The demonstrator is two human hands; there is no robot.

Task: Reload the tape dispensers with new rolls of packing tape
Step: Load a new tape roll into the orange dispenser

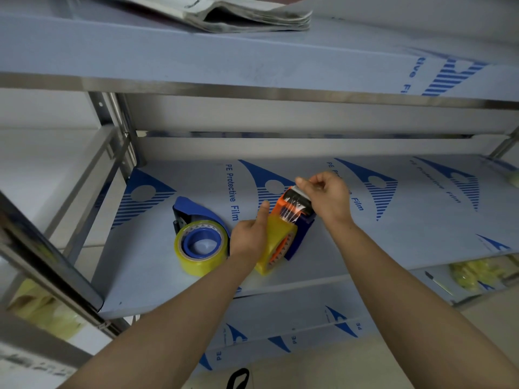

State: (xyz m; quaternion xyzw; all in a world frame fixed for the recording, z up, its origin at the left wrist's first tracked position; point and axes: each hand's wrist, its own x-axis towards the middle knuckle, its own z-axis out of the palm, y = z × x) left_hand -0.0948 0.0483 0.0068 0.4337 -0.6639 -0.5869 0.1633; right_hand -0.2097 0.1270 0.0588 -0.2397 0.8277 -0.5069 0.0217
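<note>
- Step in hand, as judged: threading. The loose tape end (292, 210) is being drawn from the held roll (273, 244) over the front of the orange dispenser (276, 206).
- Left hand (248, 238): wrapped round the held roll and dispenser body, thumb stretched up along the orange side; it steadies the unit on the shelf (393, 242).
- Right hand (327, 199): thumb and fingers pinching the tape end at the dispenser's nose, above the blade area.
- Next move, as judged: pull the strip taut and flat, lay it across the front edge, and press it down without letting it crease or stick back on itself; the left hand must keep the roll from turning loose.
- Dispensers: two. The orange one is held upright mid-shelf; the blue dispenser (196, 210) lies on its side just left of it, touched by neither hand.
- Rolls: two, both yellowish. One is on the orange dispenser; the second roll (196, 262) sits on the blue one's hub. Whether that one is threaded cannot be told.
- Hands: two, both engaged.
- Newspapers (252, 15): one folded stack, upper shelf.
</note>
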